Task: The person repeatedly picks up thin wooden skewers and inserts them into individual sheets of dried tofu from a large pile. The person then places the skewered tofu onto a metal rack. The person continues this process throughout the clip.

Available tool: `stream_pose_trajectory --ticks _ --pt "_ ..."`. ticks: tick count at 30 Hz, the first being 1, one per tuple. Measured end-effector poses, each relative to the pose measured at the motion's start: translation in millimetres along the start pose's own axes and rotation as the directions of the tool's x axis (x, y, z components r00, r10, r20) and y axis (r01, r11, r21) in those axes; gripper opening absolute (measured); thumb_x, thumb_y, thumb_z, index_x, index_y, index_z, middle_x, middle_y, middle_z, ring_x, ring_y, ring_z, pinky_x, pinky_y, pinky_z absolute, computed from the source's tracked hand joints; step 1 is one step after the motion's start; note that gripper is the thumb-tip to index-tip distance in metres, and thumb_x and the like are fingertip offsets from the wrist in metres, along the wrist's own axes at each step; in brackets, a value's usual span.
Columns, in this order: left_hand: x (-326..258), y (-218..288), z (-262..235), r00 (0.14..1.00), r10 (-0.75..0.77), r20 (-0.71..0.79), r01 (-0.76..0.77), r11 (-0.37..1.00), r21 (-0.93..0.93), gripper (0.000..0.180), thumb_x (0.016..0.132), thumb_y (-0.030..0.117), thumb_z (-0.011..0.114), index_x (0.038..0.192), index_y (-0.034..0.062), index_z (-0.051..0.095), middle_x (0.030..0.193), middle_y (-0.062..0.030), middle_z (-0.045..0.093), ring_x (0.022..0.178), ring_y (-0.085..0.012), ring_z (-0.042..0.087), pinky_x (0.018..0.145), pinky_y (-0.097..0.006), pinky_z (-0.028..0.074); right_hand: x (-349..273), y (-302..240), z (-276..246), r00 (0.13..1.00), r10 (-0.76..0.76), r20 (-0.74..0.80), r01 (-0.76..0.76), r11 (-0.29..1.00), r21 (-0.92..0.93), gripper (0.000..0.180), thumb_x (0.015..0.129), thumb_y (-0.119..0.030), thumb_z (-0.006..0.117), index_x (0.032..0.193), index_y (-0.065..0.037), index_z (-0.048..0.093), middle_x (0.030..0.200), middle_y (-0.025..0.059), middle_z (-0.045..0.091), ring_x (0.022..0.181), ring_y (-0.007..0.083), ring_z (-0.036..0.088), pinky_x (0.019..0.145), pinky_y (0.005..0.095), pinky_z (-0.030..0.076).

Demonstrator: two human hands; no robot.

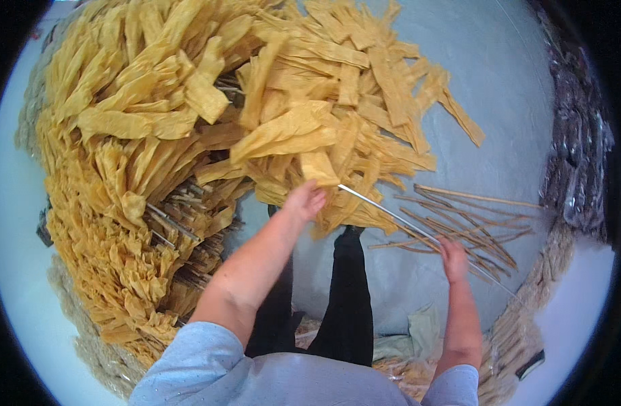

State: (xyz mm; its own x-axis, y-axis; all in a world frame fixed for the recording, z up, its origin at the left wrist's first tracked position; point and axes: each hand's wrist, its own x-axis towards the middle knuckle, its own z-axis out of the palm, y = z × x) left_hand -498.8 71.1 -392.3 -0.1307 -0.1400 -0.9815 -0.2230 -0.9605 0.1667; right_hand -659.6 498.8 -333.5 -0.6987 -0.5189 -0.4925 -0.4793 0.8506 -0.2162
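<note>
My right hand (452,259) is closed round a thin silvery rod (374,203), which slants from the yellow strips down to the right. At the rod's upper end hangs a folded yellow strip (319,169), flat and wrinkled like dried bean curd skin. My left hand (307,201) has its fingers curled at the lower edge of that strip. Beneath and beyond it lies a loose heap of similar strips (391,88) on the grey floor. Under the right hand's rod, several thin brown sticks (479,230) lie loosely crossed.
To the left rises a big stack of yellow strips (107,223), with rod ends (171,222) poking out. Dark plastic-wrapped bundles (578,142) line the right side. Pale bundles (520,338) and a greenish cloth (424,331) lie near my feet.
</note>
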Motion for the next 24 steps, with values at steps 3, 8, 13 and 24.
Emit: stream_pose_trajectory --ticks 3,8,13,24 --pt "23 68 -46 0.985 0.173 0.001 -0.173 0.983 0.062 0.023 0.089 0.018 0.055 0.111 0.0126 0.051 0.102 -0.0058 0.055 0.094 -0.0211 0.057 0.075 -0.037 0.052 -2 36 7 0.974 0.218 -0.058 -0.225 0.933 -0.281 0.029 0.083 -0.019 0.06 0.112 -0.015 0.061 0.087 0.0145 0.06 0.089 0.0313 0.059 0.078 0.0438 0.047" --pt "27 181 -67 0.887 0.442 -0.13 -0.433 0.896 0.096 0.007 0.089 0.013 0.053 0.094 0.0091 0.056 0.087 -0.0038 0.057 0.081 -0.0159 0.057 0.074 -0.034 0.054 29 25 38 0.98 0.148 0.134 -0.141 0.988 -0.062 0.034 0.083 -0.016 0.06 0.116 -0.011 0.058 0.099 0.015 0.063 0.094 0.0339 0.059 0.081 0.0438 0.047" --pt "13 253 -45 0.891 0.446 -0.089 -0.454 0.863 -0.221 0.034 0.094 0.017 0.052 0.122 -0.0003 0.047 0.12 -0.0165 0.053 0.112 -0.0279 0.053 0.096 -0.04 0.048 94 -134 45 0.964 -0.061 0.257 -0.018 0.956 0.293 0.031 0.085 -0.019 0.059 0.114 -0.008 0.059 0.092 0.0164 0.065 0.085 0.0318 0.064 0.076 0.0374 0.05" --pt "-23 307 -122 0.884 0.467 0.025 -0.381 0.75 -0.541 0.026 0.085 0.01 0.064 0.107 -0.001 0.053 0.091 -0.0141 0.059 0.074 -0.0209 0.06 0.06 -0.025 0.055 263 -505 18 0.886 -0.44 -0.146 0.453 0.758 0.469 0.038 0.086 -0.018 0.051 0.12 -0.003 0.054 0.107 0.0217 0.061 0.101 0.0379 0.057 0.089 0.042 0.045"
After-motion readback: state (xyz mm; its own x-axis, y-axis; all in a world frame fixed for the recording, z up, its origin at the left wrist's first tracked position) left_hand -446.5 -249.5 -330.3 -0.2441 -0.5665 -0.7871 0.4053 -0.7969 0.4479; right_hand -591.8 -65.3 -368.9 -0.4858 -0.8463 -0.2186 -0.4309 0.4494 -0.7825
